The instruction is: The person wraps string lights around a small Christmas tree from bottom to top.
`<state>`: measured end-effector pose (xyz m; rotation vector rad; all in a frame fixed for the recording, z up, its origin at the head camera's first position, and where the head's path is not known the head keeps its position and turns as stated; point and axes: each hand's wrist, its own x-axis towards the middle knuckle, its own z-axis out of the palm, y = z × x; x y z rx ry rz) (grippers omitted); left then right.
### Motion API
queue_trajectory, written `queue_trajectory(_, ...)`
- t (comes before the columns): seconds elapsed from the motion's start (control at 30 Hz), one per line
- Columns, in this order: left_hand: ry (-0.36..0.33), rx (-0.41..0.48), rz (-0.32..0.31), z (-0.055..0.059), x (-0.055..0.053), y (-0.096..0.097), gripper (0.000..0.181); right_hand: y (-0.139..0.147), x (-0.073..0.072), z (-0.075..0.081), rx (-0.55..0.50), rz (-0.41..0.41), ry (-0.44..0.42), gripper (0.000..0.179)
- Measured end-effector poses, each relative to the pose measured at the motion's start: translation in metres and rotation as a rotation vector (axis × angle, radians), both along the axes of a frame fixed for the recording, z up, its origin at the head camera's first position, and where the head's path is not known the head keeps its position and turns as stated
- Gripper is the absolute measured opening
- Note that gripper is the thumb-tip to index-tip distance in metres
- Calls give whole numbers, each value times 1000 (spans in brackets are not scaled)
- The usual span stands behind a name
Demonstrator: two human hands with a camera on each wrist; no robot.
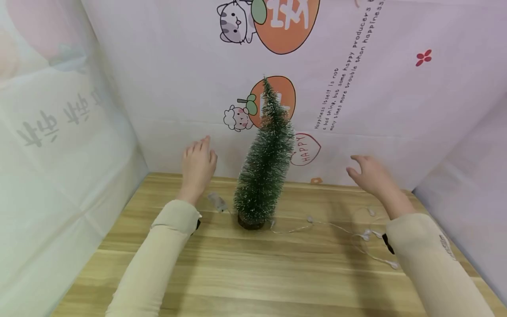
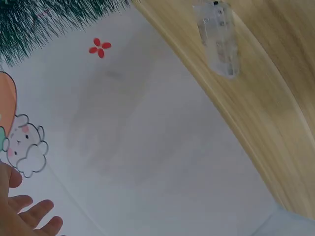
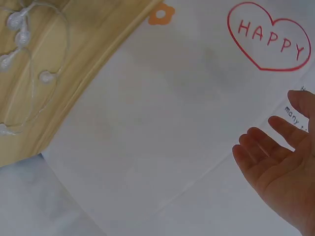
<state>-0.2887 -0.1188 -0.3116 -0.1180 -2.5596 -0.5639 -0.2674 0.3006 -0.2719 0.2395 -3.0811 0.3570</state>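
A small green artificial Christmas tree (image 1: 263, 171) with frosted tips stands on a round dark base (image 1: 250, 223), its top leaning slightly. To its left, my left hand (image 1: 198, 165) hovers over the table with relaxed fingers, apart from the tree. Well to the right, my right hand (image 1: 370, 174) is raised in the air, its fingers loosely spread and holding nothing. A string of lights (image 1: 336, 226) with small white bulbs runs from the tree's base rightward across the table. Left of the base lies its clear battery box (image 2: 219, 42).
The wooden table (image 1: 253, 273) ends at a printed white cloth wall (image 1: 178, 79) behind the tree. More pale cloth hangs at the left (image 1: 59, 154) and right (image 1: 467, 176). Several bulbs (image 3: 19, 37) lie in loops near the table's right side.
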Motion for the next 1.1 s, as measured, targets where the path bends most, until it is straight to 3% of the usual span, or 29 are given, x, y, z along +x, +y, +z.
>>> queue_trajectory(0.2, 172, 67, -34, -1, 13, 10, 43, 4, 8, -24, -11, 55, 5, 53)
queue_trajectory(0.37, 340, 131, -126, 1, 27, 26, 36, 9, 16, -47, -17, 89, 13, 50)
queue_trajectory(0.67, 769, 43, -312, 6, 56, 60, 26, 17, 28, -78, -41, 115, -19, 45)
queue_trajectory(0.8, 910, 6, -431, 6, 70, 81, 25, 20, 29, -88, -47, 121, -5, 43)
queue_trajectory(0.97, 937, -228, -519, -6, 82, 111, 22, 23, 31, -99, -63, 137, 10, 41)
queue_trajectory(1.1, 848, -420, -545, -24, 85, 136, 24, 25, 31, -109, -62, 155, 21, 39)
